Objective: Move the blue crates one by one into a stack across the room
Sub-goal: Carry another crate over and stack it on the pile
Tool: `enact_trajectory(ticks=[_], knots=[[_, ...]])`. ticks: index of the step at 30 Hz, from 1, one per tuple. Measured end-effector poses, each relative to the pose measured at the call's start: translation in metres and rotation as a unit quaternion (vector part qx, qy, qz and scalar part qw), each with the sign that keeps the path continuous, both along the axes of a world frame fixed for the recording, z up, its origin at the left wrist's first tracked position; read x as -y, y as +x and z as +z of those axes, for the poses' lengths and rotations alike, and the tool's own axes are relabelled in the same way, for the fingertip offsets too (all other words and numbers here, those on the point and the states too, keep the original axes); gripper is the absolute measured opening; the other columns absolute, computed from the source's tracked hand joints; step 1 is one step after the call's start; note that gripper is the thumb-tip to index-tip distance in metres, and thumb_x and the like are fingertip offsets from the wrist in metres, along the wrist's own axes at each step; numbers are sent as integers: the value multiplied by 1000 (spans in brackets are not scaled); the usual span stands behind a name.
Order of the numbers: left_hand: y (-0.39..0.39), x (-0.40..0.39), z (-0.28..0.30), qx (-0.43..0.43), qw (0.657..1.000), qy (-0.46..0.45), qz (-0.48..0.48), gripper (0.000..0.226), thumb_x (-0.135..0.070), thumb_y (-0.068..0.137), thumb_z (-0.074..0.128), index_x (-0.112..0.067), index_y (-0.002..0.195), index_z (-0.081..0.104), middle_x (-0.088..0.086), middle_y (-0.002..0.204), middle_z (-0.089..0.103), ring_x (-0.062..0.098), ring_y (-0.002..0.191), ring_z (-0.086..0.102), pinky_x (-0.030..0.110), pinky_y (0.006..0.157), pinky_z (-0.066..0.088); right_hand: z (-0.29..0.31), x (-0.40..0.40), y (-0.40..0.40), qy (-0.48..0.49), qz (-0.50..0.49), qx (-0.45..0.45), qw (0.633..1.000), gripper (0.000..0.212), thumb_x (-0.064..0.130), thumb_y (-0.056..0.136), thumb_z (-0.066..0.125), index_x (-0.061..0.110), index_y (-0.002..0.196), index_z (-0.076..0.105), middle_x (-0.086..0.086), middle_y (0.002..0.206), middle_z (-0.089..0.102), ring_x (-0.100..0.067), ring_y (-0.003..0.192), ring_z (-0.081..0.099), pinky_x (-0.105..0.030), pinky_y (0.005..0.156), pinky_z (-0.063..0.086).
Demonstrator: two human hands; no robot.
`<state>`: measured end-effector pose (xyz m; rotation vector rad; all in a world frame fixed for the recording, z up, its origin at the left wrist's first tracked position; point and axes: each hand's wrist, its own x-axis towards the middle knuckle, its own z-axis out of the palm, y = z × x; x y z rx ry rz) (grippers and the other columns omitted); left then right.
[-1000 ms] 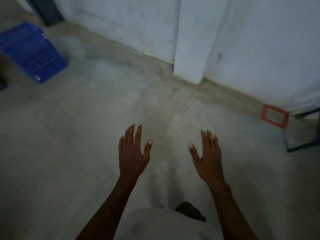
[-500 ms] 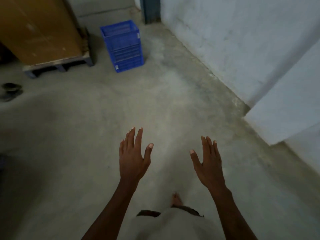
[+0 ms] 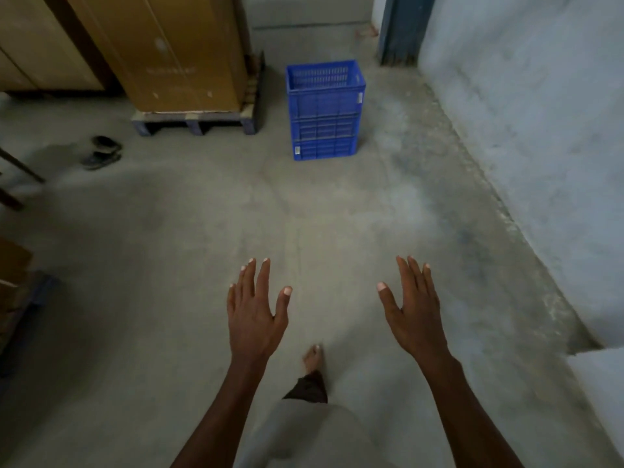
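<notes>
A stack of blue crates (image 3: 324,111), nested one in another with slotted walls, stands on the concrete floor ahead, at the upper middle of the view. My left hand (image 3: 255,310) and my right hand (image 3: 410,309) are held out low in front of me, palms down, fingers spread, holding nothing. Both hands are well short of the stack, with bare floor between. My bare foot (image 3: 314,358) shows below, between the forearms.
A large cardboard box (image 3: 169,52) on a pallet (image 3: 196,123) stands left of the crates. A pair of sandals (image 3: 101,152) lies further left. A white wall (image 3: 540,113) runs along the right, with a blue door frame (image 3: 400,28) at its far end.
The view has swung left, away from the white wall and pillar. The blue crate stack has shifted from the upper left to straight ahead. Both hands keep the same spread pose.
</notes>
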<state>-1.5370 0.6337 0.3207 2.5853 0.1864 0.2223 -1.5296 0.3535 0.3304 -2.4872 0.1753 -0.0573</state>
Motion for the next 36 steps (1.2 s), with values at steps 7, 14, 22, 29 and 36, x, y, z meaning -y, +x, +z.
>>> enact_trajectory(ticks=[7, 14, 22, 29, 36], knots=[[206, 22, 20, 2, 999, 10, -37, 68, -61, 100, 34, -28, 159, 27, 3, 167, 22, 23, 155, 15, 48, 124, 18, 15, 12, 178, -5, -21, -6, 1000, 75, 64, 97, 34, 27, 160, 16, 0, 168, 9, -20, 154, -7, -45, 123, 8], [412, 60, 17, 30, 996, 52, -65, 65, -59, 102, 39, -30, 159, 26, 3, 167, 22, 22, 156, 13, 47, 124, 16, 1, 46, 370, -62, -13, 15, 998, 74, 66, 99, 31, 28, 160, 15, -3, 168, 9, -25, 155, -5, -47, 122, 9], [605, 95, 17, 10, 999, 45, 11, 67, -61, 99, 37, -30, 158, 29, 4, 166, 25, 23, 155, 18, 50, 123, 20, -1, 78, 605, -65, 54, 2, 996, 74, 65, 95, 33, 28, 158, 23, -2, 167, 17, -26, 155, 2, -48, 122, 15], [758, 104, 20, 3, 998, 28, 63, 69, -65, 98, 30, -31, 158, 31, 2, 166, 25, 22, 155, 17, 48, 123, 17, 2, 81, 796, -66, 103, 1, 992, 75, 67, 94, 32, 27, 157, 26, -3, 167, 18, -27, 154, 5, -48, 120, 17], [939, 67, -2, 5, 997, 57, 60, 68, -64, 98, 32, -30, 157, 33, 3, 166, 27, 23, 154, 19, 48, 122, 18, -25, 67, 978, -93, 92, -9, 991, 70, 58, 96, 45, 23, 155, 32, -8, 164, 26, -32, 153, 13, -51, 117, 22]])
